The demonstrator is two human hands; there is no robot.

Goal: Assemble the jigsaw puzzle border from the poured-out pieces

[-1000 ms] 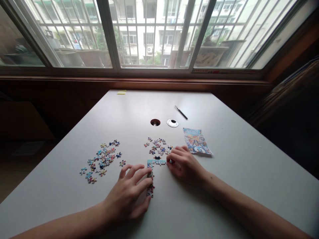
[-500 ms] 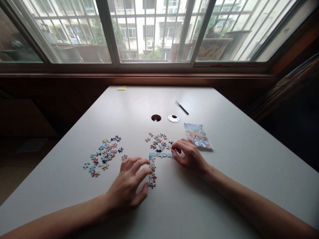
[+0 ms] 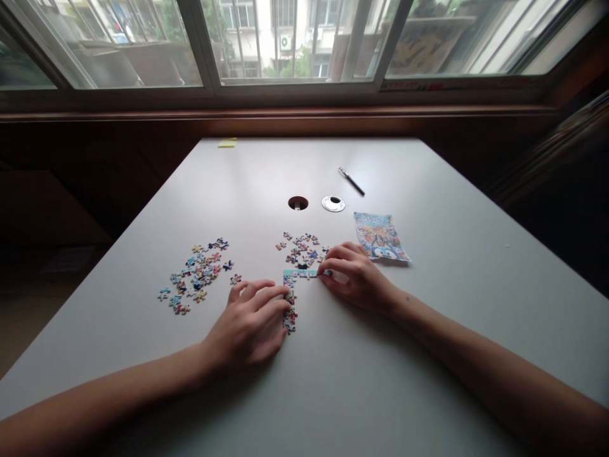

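An L-shaped strip of joined jigsaw pieces (image 3: pixel 290 311) lies on the white table, one row running away from me and a light-blue row (image 3: pixel 302 273) running right from its far end. My left hand (image 3: pixel 252 324) rests along the left side of the strip, fingers extended and fingertips touching its edge; nothing is held in it. At the right end of the blue row, my right hand (image 3: pixel 356 276) has thumb and fingers closed on a jigsaw piece, mostly covered by the fingertips. Loose pieces (image 3: pixel 304 247) lie just beyond the row.
A larger scatter of loose pieces (image 3: pixel 195 276) lies to the left. The printed picture sheet (image 3: pixel 380 236) sits beyond my right hand. Farther back are a pen (image 3: pixel 352 181), a round silver cover (image 3: pixel 333 204), a cable hole (image 3: pixel 298 203) and a yellow note (image 3: pixel 227 143).
My view has tipped downward. My right fingertips have moved left against the end of the blue row. My left fingers have settled against the strip's left edge.
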